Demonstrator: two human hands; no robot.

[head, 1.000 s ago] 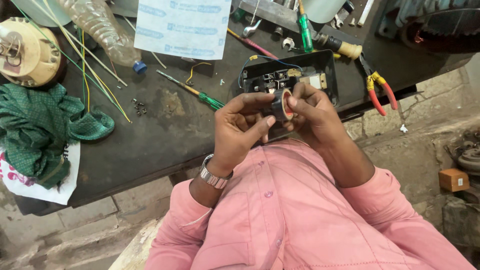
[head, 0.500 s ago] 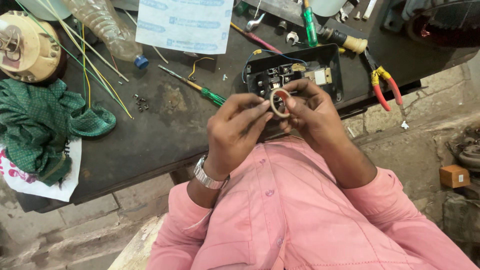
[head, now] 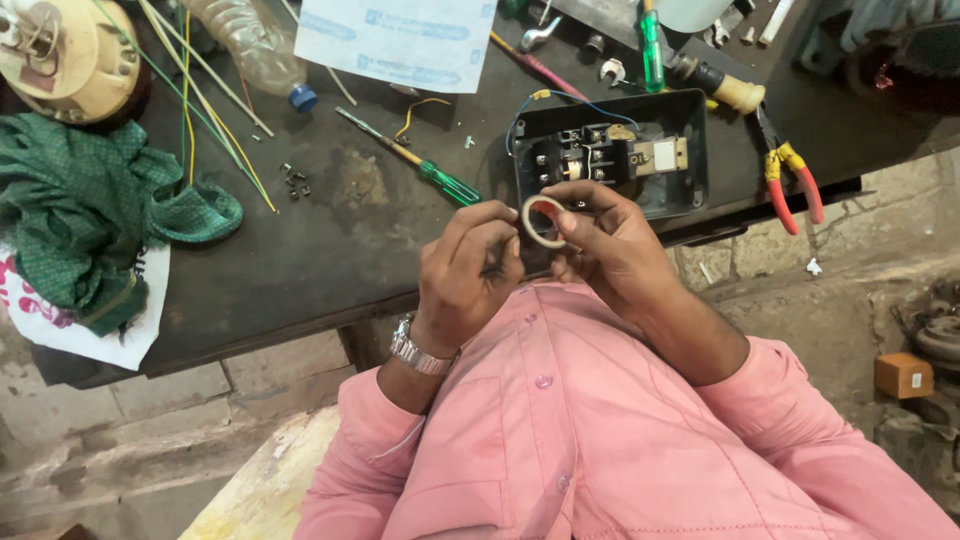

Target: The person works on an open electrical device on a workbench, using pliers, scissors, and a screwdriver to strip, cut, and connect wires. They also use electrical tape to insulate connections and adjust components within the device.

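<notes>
Pale, cream-coloured small tape ring [head: 545, 221] is being pinched upright between both hands above the desk [head: 330, 250] edge: left hand [head: 470, 275] gripping at seven o'clock, right hand [head: 610, 245] at four o'clock, black open switch box [head: 610, 155] just beyond at twelve.

Soft even daylight on my tabletop [head: 300, 260], faint shadows, mild glare on the plastic bottle [head: 250, 45], edges bowed, focus sharp.
</notes>
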